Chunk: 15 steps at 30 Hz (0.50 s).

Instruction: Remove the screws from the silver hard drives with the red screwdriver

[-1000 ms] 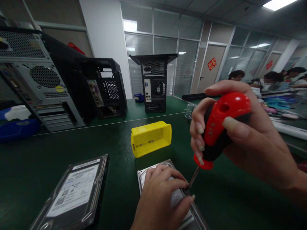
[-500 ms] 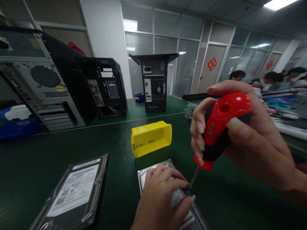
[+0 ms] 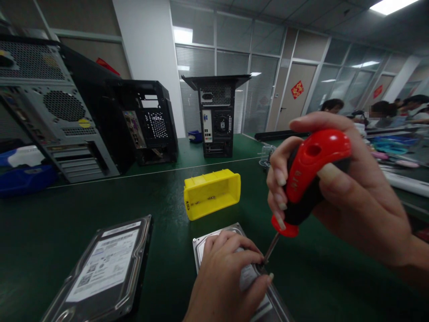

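Note:
My right hand (image 3: 351, 197) is closed round the red and black handle of a screwdriver (image 3: 320, 167). The shaft slants down to the left, and its tip meets the right edge of a hard drive (image 3: 214, 237). Across the drive's top lies my left hand (image 3: 231, 277), its fingers bent over the casing and gripping it near the screwdriver tip. The hand covers much of the drive, and any screw under the tip is hidden. Just behind stands a yellow bin (image 3: 212, 194) on its side, with several small screws in it.
A second hard drive (image 3: 103, 268) lies on the green table at left. Computer cases (image 3: 216, 116) stand along the back, a larger one (image 3: 60, 107) at far left beside a blue bin (image 3: 27, 181). Other people (image 3: 382, 109) sit at the far right.
Hardly anything differs. Both hands, the screwdriver and the drive keep their places, with only a slight shift of the view.

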Motion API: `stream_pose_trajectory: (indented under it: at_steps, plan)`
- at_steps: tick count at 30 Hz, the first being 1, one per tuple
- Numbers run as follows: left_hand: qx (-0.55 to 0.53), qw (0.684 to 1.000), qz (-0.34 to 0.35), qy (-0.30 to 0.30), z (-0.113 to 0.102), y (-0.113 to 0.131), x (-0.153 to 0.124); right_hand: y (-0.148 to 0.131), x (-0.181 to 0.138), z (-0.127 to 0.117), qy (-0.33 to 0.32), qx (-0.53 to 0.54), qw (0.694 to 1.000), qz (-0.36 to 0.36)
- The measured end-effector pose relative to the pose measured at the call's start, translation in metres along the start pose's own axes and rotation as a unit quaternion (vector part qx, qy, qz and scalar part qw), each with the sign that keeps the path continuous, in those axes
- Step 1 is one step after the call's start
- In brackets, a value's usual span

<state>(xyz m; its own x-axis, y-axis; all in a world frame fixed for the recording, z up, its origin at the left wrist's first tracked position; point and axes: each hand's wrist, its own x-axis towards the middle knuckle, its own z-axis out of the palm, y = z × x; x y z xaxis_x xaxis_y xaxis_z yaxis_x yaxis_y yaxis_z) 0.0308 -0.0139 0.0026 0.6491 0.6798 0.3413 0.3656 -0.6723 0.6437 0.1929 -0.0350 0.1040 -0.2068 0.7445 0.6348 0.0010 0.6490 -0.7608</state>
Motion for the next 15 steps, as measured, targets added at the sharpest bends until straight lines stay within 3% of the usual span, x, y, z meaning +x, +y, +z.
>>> stream_pose_trajectory:
  at_steps: [15]
  plan:
    - [0.002, 1.000, 0.000, -0.001, 0.0010, -0.0023, 0.0004, 0.0024, 0.0055, -0.0067, -0.016, -0.007, 1.000, 0.025]
